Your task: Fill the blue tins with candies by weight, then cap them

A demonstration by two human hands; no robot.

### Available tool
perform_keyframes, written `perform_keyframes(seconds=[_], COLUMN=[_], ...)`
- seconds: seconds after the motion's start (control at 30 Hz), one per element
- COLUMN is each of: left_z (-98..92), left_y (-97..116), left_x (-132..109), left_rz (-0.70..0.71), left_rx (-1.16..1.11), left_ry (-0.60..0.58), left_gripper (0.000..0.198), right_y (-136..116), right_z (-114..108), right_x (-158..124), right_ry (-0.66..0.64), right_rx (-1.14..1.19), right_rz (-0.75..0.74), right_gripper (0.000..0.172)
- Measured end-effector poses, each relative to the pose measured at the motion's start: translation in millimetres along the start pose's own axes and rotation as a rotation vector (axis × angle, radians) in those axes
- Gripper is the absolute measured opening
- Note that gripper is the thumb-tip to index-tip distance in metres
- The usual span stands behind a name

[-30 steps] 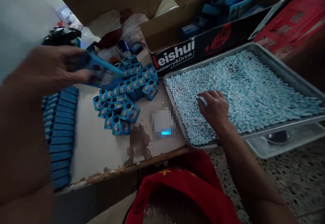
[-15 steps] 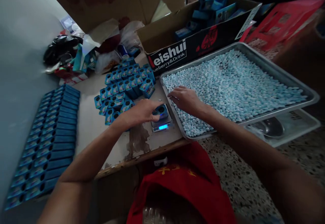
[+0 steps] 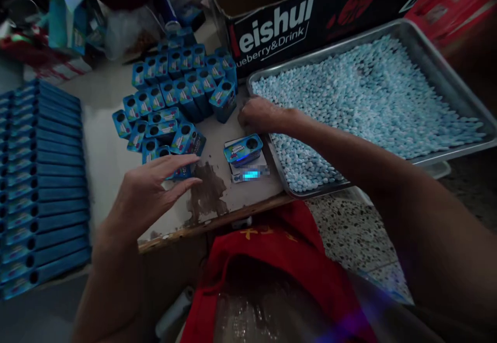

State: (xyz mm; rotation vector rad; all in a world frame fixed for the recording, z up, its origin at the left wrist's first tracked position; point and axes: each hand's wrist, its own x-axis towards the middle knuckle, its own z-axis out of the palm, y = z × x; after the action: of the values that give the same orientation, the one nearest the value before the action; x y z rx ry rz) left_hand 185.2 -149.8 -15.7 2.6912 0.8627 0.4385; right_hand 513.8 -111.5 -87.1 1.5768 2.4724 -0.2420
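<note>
A small blue tin [image 3: 243, 149] lies on a little scale [image 3: 248, 169] with a lit blue display, near the table's front edge. My left hand [image 3: 153, 190] hovers open just left of the scale, fingers stretched, holding nothing. My right hand [image 3: 259, 115] is curled at the near left corner of a metal tray [image 3: 427, 58] heaped with pale blue candies [image 3: 357, 94]; its fingers are pinched together, and what they hold is hidden. A cluster of several blue tins [image 3: 174, 99] stands behind the scale.
Rows of flat blue boxes [image 3: 34, 187] fill the left side. A cardboard box [image 3: 310, 11] printed with white letters stands behind the tray. Bags and clutter [image 3: 97, 6] lie at the back left. Red cloth [image 3: 279, 270] sits below the table edge [image 3: 217, 224].
My left hand has let go of the blue tin on the scale and drawn back to the left, open. My right hand has shifted to the tray's near left corner.
</note>
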Motion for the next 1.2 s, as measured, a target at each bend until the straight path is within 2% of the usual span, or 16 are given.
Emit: perform_keyframes(seconds=[0.1, 0.17, 0.23, 0.3, 0.37, 0.43, 0.57, 0.67, 0.8, 0.9, 0.97, 1.07, 1.2], left_z=[4.1, 7.2, 11.6, 16.8, 22.2, 27.0, 33.5, 35.2, 40.0, 50.9, 61.1, 78.1, 100.3], left_y=[6.3, 6.2, 4.8, 5.2, 8.1, 12.3, 20.2, 28.2, 40.0, 43.6, 42.3, 35.8, 22.4], left_x=[-7.3, -8.0, -8.2, -8.9, -9.8, -10.7, -15.1, -23.0, -36.7, -46.1, -50.7, -53.4, -49.6], left_rz=[-0.033, -0.024, -0.001, 0.008, -0.003, -0.025, -0.064, -0.127, -0.234, -0.247, -0.241, -0.256, -0.295], left_rx=[0.03, 0.043, 0.053, 0.07, 0.074, 0.081, 0.139, 0.119, 0.028, -0.036, -0.078, -0.142, -0.186], left_ry=[0.113, 0.127, 0.096, 0.058, 0.041, 0.025, 0.008, -0.007, -0.039, -0.013, 0.004, 0.003, -0.004], left_gripper=[0.025, 0.025, 0.024, 0.024, 0.025, 0.027, 0.028, 0.033, 0.035, 0.039, 0.041, 0.041, 0.04], right_y=[18.5, 36.5, 52.2, 59.1, 55.4, 45.3, 31.7, 33.3, 34.2, 30.3, 27.4, 23.0, 12.5], right_z=[-8.4, -4.5, 9.2, 28.8, 47.6, 60.5, 64.1, 56.2, 50.9, 58.3, 63.9, 60.0, 23.6], right_x=[-37.6, -69.8, -101.1, -126.8, -144.8, -156.1, -167.9, -173.3, -178.2, -179.8, -179.8, -175.3, -151.9], right_ry=[0.11, 0.135, 0.067, 0.008, 0.008, 0.016, -0.016, 0.052, 0.208, 0.179, 0.17, 0.202, 0.207], right_rx=[0.074, 0.09, 0.057, 0.016, -0.037, -0.083, -0.006, 0.181, 0.658, 1.111, 1.301, 1.338, 1.161], right_rz=[0.094, 0.266, 0.42, 0.476, 0.477, 0.452, 0.39, 0.429, 0.597, 0.613, 0.587, 0.542, 0.329], right_gripper=[0.035, 0.033, 0.045, 0.056, 0.054, 0.045, 0.033, 0.024, 0.01, 0.003, 0.009, 0.013, 0.021])
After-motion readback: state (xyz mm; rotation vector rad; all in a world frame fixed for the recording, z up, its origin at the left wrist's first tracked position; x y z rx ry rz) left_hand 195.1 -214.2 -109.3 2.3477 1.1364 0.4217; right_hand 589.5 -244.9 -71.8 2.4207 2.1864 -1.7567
